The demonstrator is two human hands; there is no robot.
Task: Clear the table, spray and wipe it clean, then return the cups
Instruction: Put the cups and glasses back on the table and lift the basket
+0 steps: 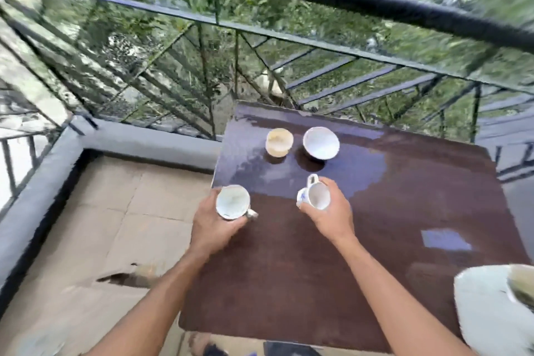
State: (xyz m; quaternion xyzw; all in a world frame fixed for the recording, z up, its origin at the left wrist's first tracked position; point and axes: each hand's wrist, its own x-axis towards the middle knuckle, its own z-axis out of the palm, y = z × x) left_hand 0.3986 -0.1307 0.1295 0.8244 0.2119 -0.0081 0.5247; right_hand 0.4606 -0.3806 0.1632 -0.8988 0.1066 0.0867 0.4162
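A dark brown table (pixel 361 240) stands on a balcony. My left hand (pixel 212 224) grips a white cup (pixel 232 201) at the table's left edge, its handle pointing right. Over the middle of the table, my right hand (pixel 332 212) holds a white cup with a blue mark (pixel 316 193), handle pointing away from me. Farther back, a cream cup (pixel 278 142) and a white bowl-shaped cup (pixel 320 142) rest on the table side by side. All the cups look empty.
A black metal railing (pixel 289 35) runs just behind the table, with greenery beyond. A low grey ledge (pixel 144 139) borders the tiled floor on the left. A white object (pixel 485 309) lies at the table's near right corner.
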